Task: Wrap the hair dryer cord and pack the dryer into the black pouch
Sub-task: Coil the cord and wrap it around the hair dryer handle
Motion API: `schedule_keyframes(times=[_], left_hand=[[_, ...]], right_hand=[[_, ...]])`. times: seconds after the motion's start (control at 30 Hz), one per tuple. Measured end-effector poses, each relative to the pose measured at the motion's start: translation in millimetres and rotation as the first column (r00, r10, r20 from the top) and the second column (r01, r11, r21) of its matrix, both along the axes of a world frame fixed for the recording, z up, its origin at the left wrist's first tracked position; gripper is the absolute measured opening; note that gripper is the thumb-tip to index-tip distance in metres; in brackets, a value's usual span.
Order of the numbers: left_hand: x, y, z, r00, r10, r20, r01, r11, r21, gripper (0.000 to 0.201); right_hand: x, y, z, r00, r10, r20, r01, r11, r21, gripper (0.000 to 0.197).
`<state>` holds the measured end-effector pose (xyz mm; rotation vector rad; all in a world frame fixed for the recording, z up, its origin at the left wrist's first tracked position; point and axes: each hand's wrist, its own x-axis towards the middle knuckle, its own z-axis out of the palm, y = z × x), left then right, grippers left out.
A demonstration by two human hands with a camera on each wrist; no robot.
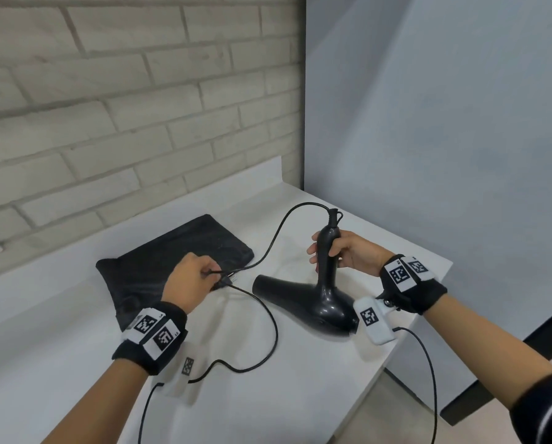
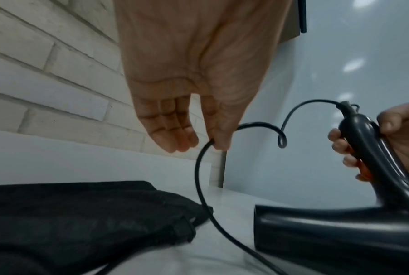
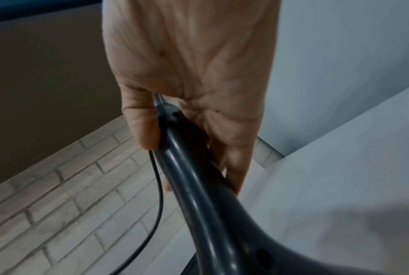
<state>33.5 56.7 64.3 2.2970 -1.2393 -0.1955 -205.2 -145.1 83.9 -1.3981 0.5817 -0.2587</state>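
A black hair dryer [image 1: 313, 299] stands on the white counter [image 1: 76, 315], barrel down and handle pointing up. My right hand [image 1: 338, 251] grips that handle [image 3: 199, 176] near its top. The black cord [image 1: 274, 238] leaves the handle's top end, arcs left and down, and passes to my left hand [image 1: 191, 280]. That hand pinches the cord [image 2: 199, 167] between thumb and forefinger, close to the plug [image 1: 228, 280], over the edge of the black pouch [image 1: 159, 264]. The pouch [image 2: 81, 223] lies flat on the counter, left of the dryer [image 2: 340, 232].
More of the cord loops across the counter [image 1: 261, 341] in front of the dryer. A brick wall [image 1: 108, 107] runs behind the counter and a pale panel [image 1: 444, 139] stands on the right. The counter's right edge [image 1: 412, 322] drops off beside my right wrist.
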Motion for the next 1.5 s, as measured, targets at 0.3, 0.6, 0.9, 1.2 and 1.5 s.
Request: schedule_keyframes(times=[0.3,0.6,0.9,1.2,1.5], left_hand=[[-25.5,-51.1,35.6,0.956,-0.183,-0.230,0.193,0.981,0.022,0.054],[-75.7,-120.9,50.4,0.873,-0.362,-0.327,0.275,0.919,-0.284,0.018],[-77.9,-131.5,56.1,0.895,-0.311,-0.321,0.152,0.887,-0.435,0.023],[-80.7,-132.4,57.4,0.924,-0.280,-0.262,0.109,0.846,-0.522,0.019],[-60.2,-103.5,23.9,0.803,-0.322,-0.501,0.239,0.945,-0.224,0.010]], right_hand=[[-1.1,-26.5,10.0,0.992,0.126,-0.018,-0.125,0.991,0.038,0.037],[15.6,-34.4,38.5,0.985,0.106,0.134,-0.112,0.993,0.041,0.045],[32.7,-38.8,48.6,0.994,0.053,0.098,-0.061,0.995,0.078,0.076],[47.3,-29.7,41.3,0.995,0.034,0.091,-0.029,0.998,-0.061,0.056],[40.9,-43.0,39.2,0.981,0.011,0.193,-0.024,0.998,0.063,0.052]])
